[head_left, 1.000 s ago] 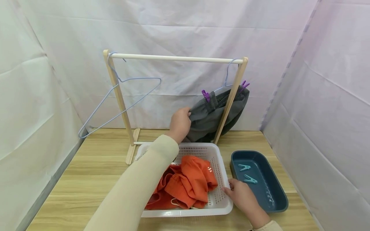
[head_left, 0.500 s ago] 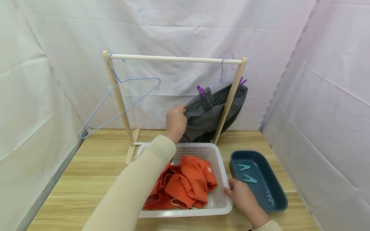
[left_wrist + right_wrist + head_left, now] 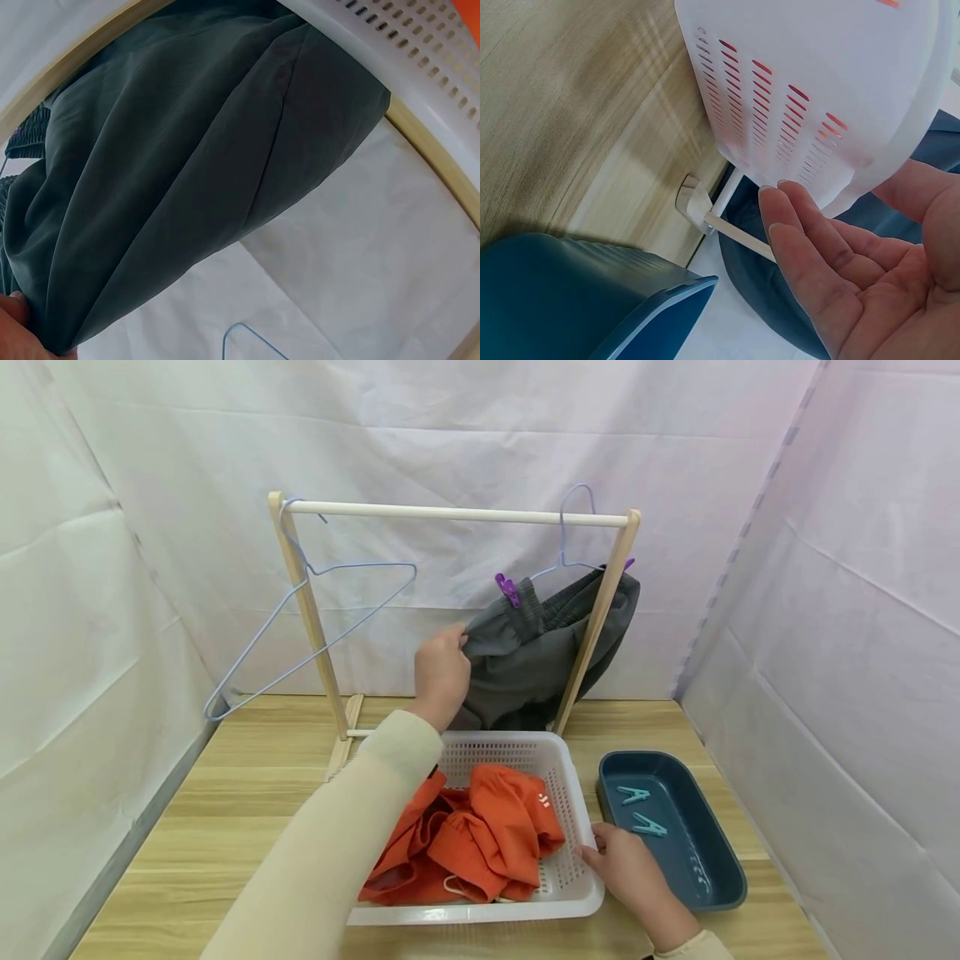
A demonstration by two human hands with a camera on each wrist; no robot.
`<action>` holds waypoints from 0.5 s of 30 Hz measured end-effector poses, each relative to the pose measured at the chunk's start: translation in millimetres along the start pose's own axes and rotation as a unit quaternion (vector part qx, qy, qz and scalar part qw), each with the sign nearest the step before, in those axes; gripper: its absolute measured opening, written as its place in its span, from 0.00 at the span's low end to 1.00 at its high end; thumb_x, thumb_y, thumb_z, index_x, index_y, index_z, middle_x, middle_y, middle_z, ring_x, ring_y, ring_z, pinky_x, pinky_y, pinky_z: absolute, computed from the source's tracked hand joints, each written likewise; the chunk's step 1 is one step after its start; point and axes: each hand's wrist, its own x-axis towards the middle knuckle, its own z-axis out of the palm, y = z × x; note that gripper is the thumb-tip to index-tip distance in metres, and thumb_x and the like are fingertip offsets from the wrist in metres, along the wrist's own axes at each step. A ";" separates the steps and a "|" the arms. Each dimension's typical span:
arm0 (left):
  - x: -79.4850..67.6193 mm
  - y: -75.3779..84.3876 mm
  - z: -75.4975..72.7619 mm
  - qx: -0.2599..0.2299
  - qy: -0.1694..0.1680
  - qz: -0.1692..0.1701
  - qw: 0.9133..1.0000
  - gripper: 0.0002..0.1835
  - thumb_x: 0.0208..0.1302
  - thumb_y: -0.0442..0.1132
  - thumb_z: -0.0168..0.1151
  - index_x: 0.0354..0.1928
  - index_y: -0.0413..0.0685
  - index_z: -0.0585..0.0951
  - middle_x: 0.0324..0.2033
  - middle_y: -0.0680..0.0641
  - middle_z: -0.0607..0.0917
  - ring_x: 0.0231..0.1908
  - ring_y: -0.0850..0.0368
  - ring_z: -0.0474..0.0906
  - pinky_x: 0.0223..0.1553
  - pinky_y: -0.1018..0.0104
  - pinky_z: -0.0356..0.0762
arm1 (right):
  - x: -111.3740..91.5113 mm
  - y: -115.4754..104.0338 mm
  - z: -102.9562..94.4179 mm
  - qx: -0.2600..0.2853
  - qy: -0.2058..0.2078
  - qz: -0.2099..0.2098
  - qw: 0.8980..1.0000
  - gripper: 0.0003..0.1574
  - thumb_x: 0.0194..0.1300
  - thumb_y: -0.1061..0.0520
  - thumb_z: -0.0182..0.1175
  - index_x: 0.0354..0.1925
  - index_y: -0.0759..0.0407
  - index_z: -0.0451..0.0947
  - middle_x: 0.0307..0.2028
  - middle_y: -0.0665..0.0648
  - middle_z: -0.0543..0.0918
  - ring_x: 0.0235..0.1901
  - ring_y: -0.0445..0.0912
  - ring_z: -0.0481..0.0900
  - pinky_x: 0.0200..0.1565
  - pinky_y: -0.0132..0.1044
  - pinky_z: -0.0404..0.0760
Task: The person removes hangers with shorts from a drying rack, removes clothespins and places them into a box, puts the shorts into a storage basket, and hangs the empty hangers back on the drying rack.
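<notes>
Dark grey pants (image 3: pixel 525 652) with an elastic waistband hang from a blue wire hanger (image 3: pixel 562 539) on the rack's rod. A purple clothespin (image 3: pixel 507 589) clips the waistband's left side, and a second one (image 3: pixel 628 563) shows partly behind the right post. My left hand (image 3: pixel 442 672) pinches the pants by their left edge; in the left wrist view the cloth stretches away from the fingertips. My right hand (image 3: pixel 630 872) holds the right rim of the white basket (image 3: pixel 581 827), thumb at the rim and fingers against the outer wall.
Crumpled orange clothing (image 3: pixel 480 835) lies in the basket. A bare blue hanger (image 3: pixel 315 643) hangs at the left end of the wooden rack (image 3: pixel 450 512). Right of the basket, a dark blue tub (image 3: pixel 693 835) contains two teal clothespins (image 3: pixel 648 825). White cloth walls surround the table.
My left hand has moved left, drawing the pants along. Their hanger has slid left on the rod, away from the right post. My right hand and the basket stay put.
</notes>
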 end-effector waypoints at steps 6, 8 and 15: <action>-1.0 -3.7 -4.6 -0.002 0.014 0.002 1.000 0.15 0.67 0.26 0.52 0.51 0.37 0.82 0.45 0.41 0.86 0.47 0.46 0.82 0.50 0.57 0.79 | 0.5 -0.4 0.0 -0.002 -0.004 0.005 1.000 0.23 0.59 0.56 0.67 0.48 0.71 0.78 0.34 0.56 0.85 0.30 0.43 0.80 0.33 0.42 0.83; -1.9 -4.7 -5.8 -0.001 0.021 0.005 1.000 0.15 0.66 0.26 0.52 0.51 0.37 0.82 0.45 0.41 0.86 0.46 0.46 0.82 0.50 0.56 0.79 | 0.4 -0.7 0.0 -0.001 -0.005 0.007 1.000 0.23 0.59 0.56 0.67 0.48 0.71 0.78 0.34 0.56 0.85 0.30 0.43 0.80 0.33 0.41 0.83; -3.0 -10.4 -11.5 0.004 0.051 0.024 0.998 0.13 0.66 0.26 0.53 0.48 0.35 0.83 0.43 0.38 0.86 0.45 0.44 0.83 0.48 0.54 0.79 | 0.5 -0.9 0.1 0.000 -0.006 0.010 1.000 0.23 0.59 0.56 0.67 0.48 0.71 0.78 0.34 0.56 0.85 0.30 0.43 0.80 0.33 0.42 0.83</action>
